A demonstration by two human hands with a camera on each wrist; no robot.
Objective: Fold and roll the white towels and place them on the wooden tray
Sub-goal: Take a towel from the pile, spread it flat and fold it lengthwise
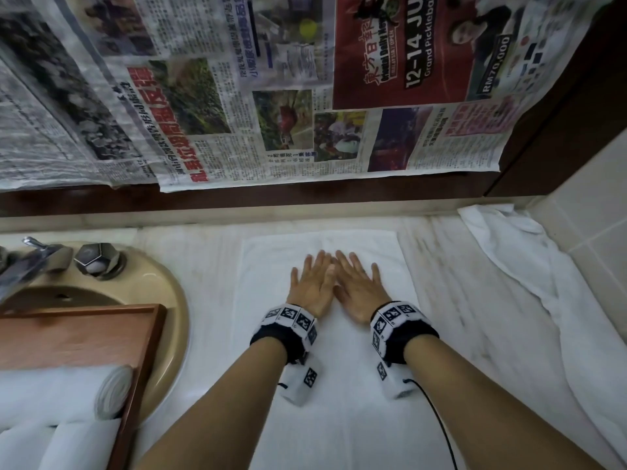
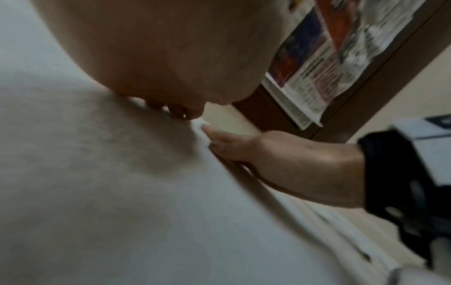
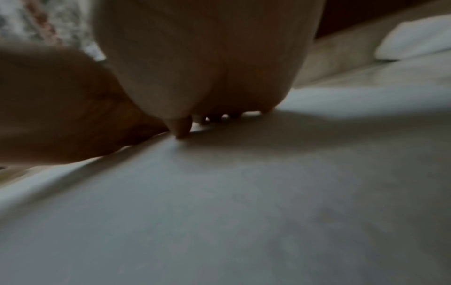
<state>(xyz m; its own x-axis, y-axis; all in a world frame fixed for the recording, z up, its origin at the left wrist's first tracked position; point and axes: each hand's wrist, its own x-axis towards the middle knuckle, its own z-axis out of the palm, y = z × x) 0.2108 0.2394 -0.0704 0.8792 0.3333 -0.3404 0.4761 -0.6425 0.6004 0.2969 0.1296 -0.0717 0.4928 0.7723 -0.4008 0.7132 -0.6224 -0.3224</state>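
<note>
A folded white towel (image 1: 271, 259) lies flat as a long strip on the counter in front of me. My left hand (image 1: 314, 283) and right hand (image 1: 356, 288) press palm-down on it side by side, fingers straight, index fingers almost touching. In the left wrist view my left hand (image 2: 171, 57) rests on the towel (image 2: 122, 192) with the right hand (image 2: 280, 160) beside it. In the right wrist view the right hand (image 3: 202, 67) lies flat on the towel (image 3: 244, 192). A wooden tray (image 1: 84, 337) at the lower left holds rolled white towels (image 1: 68, 395).
A beige sink (image 1: 163, 300) with a chrome tap (image 1: 34, 259) sits under the tray at left. A loose white towel (image 1: 509, 252) is heaped at the right against the tiled wall. Newspaper (image 1: 237, 96) covers the wall behind the counter.
</note>
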